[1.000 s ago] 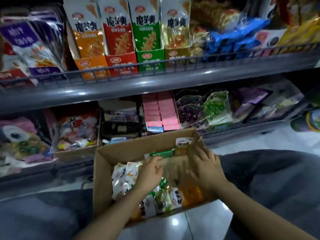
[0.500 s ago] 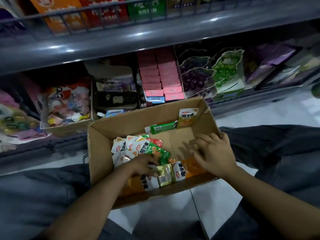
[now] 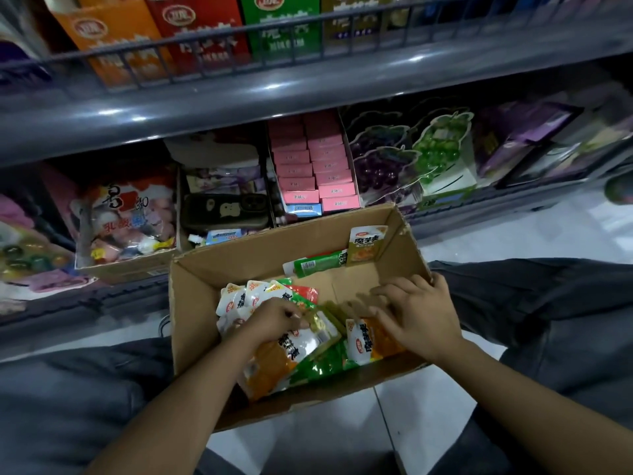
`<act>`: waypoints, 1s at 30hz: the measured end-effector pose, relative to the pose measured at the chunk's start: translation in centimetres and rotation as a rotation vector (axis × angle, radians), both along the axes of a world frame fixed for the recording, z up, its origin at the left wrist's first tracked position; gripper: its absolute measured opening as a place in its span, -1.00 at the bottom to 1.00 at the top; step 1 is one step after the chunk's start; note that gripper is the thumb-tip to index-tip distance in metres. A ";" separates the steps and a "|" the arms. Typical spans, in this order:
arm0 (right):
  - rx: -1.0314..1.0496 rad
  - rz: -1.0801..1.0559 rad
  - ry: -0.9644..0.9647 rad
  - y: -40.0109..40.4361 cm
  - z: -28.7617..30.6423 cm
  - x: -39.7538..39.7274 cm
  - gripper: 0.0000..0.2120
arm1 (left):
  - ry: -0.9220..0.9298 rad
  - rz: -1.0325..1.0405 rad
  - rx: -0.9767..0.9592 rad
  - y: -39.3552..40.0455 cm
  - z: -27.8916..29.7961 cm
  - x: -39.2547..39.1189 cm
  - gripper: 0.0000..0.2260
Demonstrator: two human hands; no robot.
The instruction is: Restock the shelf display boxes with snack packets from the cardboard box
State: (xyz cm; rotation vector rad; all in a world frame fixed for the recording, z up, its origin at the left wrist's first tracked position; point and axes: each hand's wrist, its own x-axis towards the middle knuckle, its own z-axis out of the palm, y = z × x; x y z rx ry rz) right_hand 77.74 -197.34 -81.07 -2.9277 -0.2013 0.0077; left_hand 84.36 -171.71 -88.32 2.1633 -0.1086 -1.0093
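An open cardboard box (image 3: 202, 303) sits on the floor between my knees, holding several snack packets in orange, green, red and white. My left hand (image 3: 274, 322) is down in the box, fingers curled on a bunch of packets (image 3: 294, 344). My right hand (image 3: 418, 313) reaches in from the right, fingers spread over an orange packet (image 3: 370, 341); its fingertips are blurred. A green packet (image 3: 318, 264) and a yellow packet (image 3: 366, 245) lean on the box's far wall. The shelf display boxes, orange (image 3: 113, 46), red (image 3: 198, 32), green (image 3: 284, 25), stand on the upper shelf.
The grey upper shelf edge (image 3: 308, 94) overhangs the lower shelf, which carries a candy bag (image 3: 126, 217), a dark phone (image 3: 226, 210), pink boxes (image 3: 315, 173) and grape-shaped packs (image 3: 411, 156). White floor tiles (image 3: 428, 423) lie below the box. My grey-trousered knees flank it.
The view has tilted down and closer to the box. My left hand moved lower into the packets and gathered them; my right hand slid left over the orange packet.
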 end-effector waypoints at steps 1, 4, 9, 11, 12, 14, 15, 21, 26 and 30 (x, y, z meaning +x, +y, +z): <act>0.003 -0.008 -0.002 0.0 -0.1 0.1 -0.62 | -0.024 0.062 -0.026 0.0 0.7 0.5 -0.87; 0.028 -0.044 0.028 0.1 0.1 0.3 -0.57 | -0.098 0.241 -0.091 -0.2 3.2 1.4 -0.85; 0.061 -0.100 0.094 0.4 0.6 0.7 -0.36 | -0.157 0.422 -0.209 -1.3 6.4 1.7 -0.86; 0.099 -0.128 0.021 0.8 1.1 0.8 -0.38 | -0.194 0.498 -0.263 -2.0 7.5 1.4 -0.84; 0.142 -0.134 0.001 1.2 1.5 0.9 -0.37 | -0.196 0.549 -0.312 -2.3 8.0 1.2 -0.82; 0.309 -0.113 0.083 2.1 2.6 1.4 -0.30 | -0.164 0.659 -0.416 -2.9 9.3 0.7 -0.82; 0.437 -0.104 0.166 2.7 2.7 1.8 -0.26 | -0.138 0.712 -0.466 -3.1 10.0 0.5 -0.83; 1.151 -0.097 0.539 6.0 4.3 3.9 -0.26 | 0.044 0.884 -0.679 -4.0 12.6 -0.2 -0.87; 1.203 -0.214 0.393 7.7 4.7 4.7 -0.54 | 0.192 0.951 -0.796 -3.2 13.4 0.2 -0.66; 1.353 -0.304 0.397 8.5 4.8 5.5 -0.63 | 0.242 0.775 -0.784 -1.4 14.0 1.2 -0.77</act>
